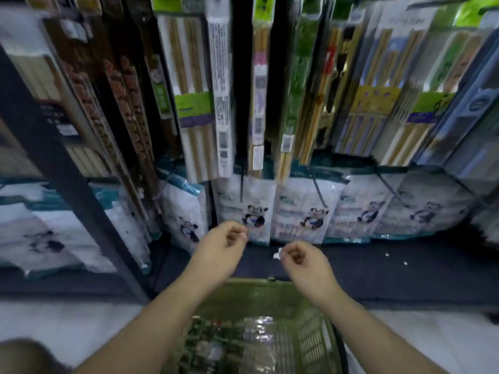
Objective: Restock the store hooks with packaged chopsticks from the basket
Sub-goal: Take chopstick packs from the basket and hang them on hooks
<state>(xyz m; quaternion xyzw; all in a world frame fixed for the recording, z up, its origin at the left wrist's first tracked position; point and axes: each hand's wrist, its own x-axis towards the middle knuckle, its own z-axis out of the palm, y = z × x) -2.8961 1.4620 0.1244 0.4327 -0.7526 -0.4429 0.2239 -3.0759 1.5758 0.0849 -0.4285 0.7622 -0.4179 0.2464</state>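
From the head view, the only one we have, we look down on both hands held over the green basket (pixel 310 336), which stands on the pale floor (pixel 67 325) in front of the display. Inside the basket we see shiny wrapped goods, blurred, which we take to be the packaged chopsticks (pixel 256 330) waiting to go up; there seems to be a fair layer of them.

Neither hand has a pack. The right hand (pixel 305 263) pinches a small white scrap (pixel 278 254) between thumb and forefinger. The left hand (pixel 221 247) has its fingers curled with thumb against forefinger. We cannot tell whether anything sits between them.

Above, the hanging packs (pixel 194 103) of chopsticks fill the display in close rows. The hooks themselves are hidden behind the packs or lost in the blur, so we cannot say which of them has room. Below the packs stand panda-printed bags (pixel 302 211) on a dark shelf (pixel 351 265), where a few white specks lie.

We judge the restocking unfinished. The rows look well filled, yet stock remains in the basket and no pack is in hand. What is left is to drop the scrap, lift a pack from the basket and hang it on a hook with space.
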